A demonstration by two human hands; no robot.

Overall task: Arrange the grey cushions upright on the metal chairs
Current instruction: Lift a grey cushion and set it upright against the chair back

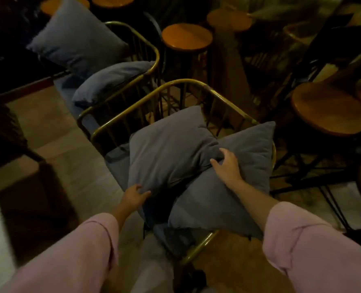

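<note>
Two grey cushions lie in the near brass-coloured metal chair [181, 82]. The upper cushion [166, 149] rests tilted across the lower cushion [224, 199]. My left hand [134, 196] grips the upper cushion's near left corner. My right hand [227, 166] clutches its right corner, fingers curled into the fabric. Behind it, a second metal chair [147, 45] holds one cushion [112, 81] slumped low and another cushion [78, 39] standing upright at the back.
Round wooden stools stand behind and to the right: one stool [187, 37] just past the chairs, another stool [327, 108] at the right. Black metal legs cross the floor at right. A dark table edge [25, 87] lies at left, with tiled floor between.
</note>
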